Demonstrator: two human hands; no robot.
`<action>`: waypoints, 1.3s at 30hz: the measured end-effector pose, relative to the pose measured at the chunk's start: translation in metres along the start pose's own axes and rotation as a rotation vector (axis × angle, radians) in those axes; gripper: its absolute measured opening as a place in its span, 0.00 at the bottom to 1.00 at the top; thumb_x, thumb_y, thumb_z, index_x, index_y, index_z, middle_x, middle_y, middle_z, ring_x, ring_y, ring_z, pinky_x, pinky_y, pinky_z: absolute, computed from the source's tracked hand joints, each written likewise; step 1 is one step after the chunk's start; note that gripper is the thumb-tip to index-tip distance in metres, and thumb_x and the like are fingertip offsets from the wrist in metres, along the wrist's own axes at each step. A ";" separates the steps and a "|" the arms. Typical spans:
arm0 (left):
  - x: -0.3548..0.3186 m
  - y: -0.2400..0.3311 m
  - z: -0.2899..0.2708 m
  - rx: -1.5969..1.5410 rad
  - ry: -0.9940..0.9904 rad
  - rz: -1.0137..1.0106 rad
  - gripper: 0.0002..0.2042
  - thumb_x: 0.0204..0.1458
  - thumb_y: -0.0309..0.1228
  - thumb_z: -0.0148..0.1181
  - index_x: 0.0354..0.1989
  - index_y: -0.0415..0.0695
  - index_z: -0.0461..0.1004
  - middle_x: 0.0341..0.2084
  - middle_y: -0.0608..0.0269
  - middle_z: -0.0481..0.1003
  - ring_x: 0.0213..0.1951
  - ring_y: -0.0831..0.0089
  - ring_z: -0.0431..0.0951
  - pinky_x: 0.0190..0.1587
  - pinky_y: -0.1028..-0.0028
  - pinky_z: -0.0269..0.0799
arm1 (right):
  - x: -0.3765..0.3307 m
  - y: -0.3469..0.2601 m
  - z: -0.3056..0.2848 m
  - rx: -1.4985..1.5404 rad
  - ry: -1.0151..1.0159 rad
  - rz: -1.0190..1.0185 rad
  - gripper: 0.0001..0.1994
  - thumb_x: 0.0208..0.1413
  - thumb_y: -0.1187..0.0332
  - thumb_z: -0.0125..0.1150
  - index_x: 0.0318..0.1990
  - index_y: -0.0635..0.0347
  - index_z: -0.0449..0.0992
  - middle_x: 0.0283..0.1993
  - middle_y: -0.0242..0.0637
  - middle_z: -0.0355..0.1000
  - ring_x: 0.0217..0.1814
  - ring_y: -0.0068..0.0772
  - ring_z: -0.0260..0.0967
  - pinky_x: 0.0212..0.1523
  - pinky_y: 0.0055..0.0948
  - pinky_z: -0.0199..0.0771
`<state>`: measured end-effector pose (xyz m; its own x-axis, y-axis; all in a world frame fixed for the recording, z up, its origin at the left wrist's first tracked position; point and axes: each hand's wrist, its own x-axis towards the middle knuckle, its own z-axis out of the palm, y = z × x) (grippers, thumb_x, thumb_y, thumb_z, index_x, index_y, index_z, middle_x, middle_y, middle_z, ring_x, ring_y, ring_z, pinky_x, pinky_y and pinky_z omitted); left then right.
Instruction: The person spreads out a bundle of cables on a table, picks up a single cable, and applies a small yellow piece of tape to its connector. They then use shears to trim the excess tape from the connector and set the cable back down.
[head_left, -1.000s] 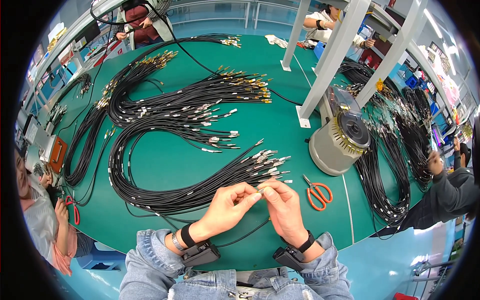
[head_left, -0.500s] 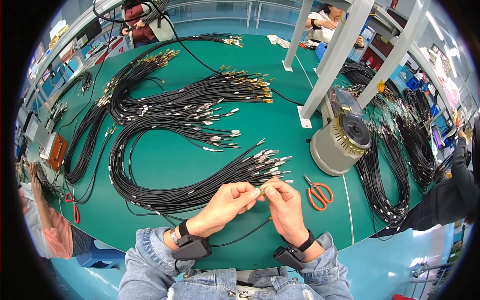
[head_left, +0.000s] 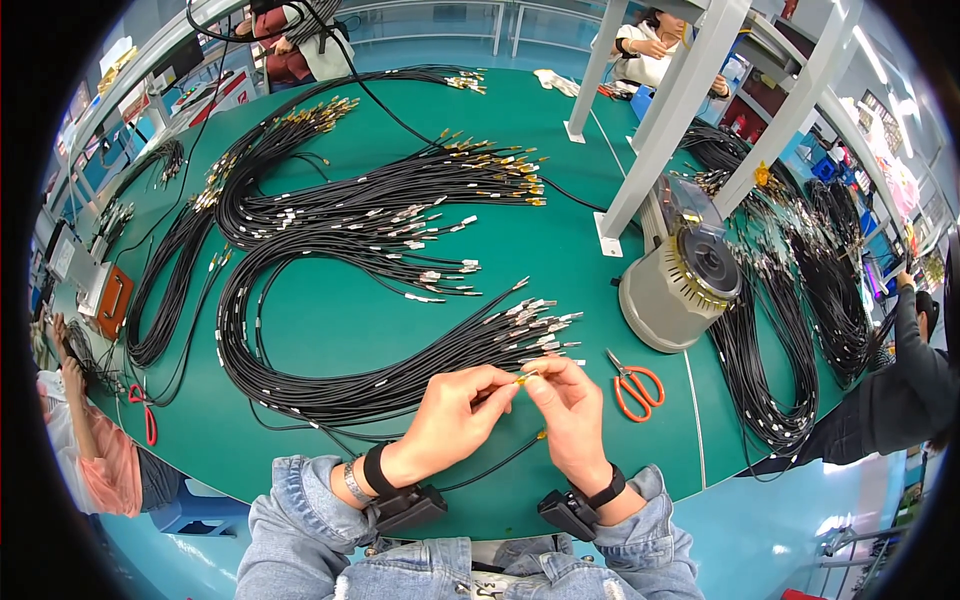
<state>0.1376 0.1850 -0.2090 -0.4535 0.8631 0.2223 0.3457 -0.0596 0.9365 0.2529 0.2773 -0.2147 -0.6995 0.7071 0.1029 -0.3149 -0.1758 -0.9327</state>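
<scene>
In front of my chest, my left hand [head_left: 455, 415] and my right hand [head_left: 570, 410] meet with thumbs and forefingers pinched. Between their fingertips is a small gold-coloured piece [head_left: 522, 379], too small to make out exactly. Below the hands a single black cable [head_left: 490, 473] runs from beside my left wrist up to a yellow tip [head_left: 542, 435] next to my right palm. Just beyond my hands lie the white-tagged ends of a thick bundle of black cables [head_left: 330, 392]. To the right of my right hand rest orange-handled cutters [head_left: 637, 385].
A grey round machine [head_left: 680, 295] stands to the right beside white metal posts [head_left: 650, 150]. More cable bundles [head_left: 380, 185] curve across the green table [head_left: 570, 260], and others hang at the right [head_left: 775, 340]. Red-handled scissors [head_left: 147, 412] lie at left. Several people work around the table.
My left fingers have shifted slightly back from the right ones, so the gold-coloured piece shows more. My left wrist has turned and moved a little to the right.
</scene>
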 end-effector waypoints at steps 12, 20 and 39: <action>-0.002 -0.001 0.006 0.055 -0.011 -0.070 0.06 0.52 0.26 0.58 0.29 0.35 0.74 0.18 0.64 0.75 0.18 0.83 0.71 0.19 0.80 0.64 | 0.004 0.008 -0.012 -0.130 0.010 0.027 0.05 0.57 0.73 0.55 0.36 0.66 0.74 0.30 0.29 0.69 0.30 0.16 0.62 0.32 0.16 0.63; 0.000 -0.004 0.002 -0.015 -0.068 -0.158 0.08 0.54 0.29 0.56 0.27 0.36 0.73 0.15 0.66 0.73 0.19 0.84 0.71 0.20 0.83 0.63 | 0.008 0.005 -0.010 -0.173 -0.030 0.053 0.06 0.58 0.71 0.53 0.36 0.64 0.73 0.27 0.26 0.67 0.28 0.15 0.60 0.30 0.16 0.61; -0.043 -0.027 0.012 0.385 -0.401 0.285 0.10 0.48 0.29 0.60 0.37 0.40 0.73 0.31 0.60 0.73 0.36 0.63 0.71 0.40 0.69 0.67 | 0.029 -0.079 -0.124 -0.560 0.399 -0.259 0.09 0.56 0.67 0.56 0.38 0.63 0.75 0.29 0.27 0.69 0.32 0.15 0.62 0.35 0.18 0.63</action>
<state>0.1573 0.1551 -0.2471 0.0185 0.9654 0.2601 0.7129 -0.1952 0.6736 0.3372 0.3964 -0.1811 -0.3267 0.8929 0.3099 0.0114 0.3317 -0.9433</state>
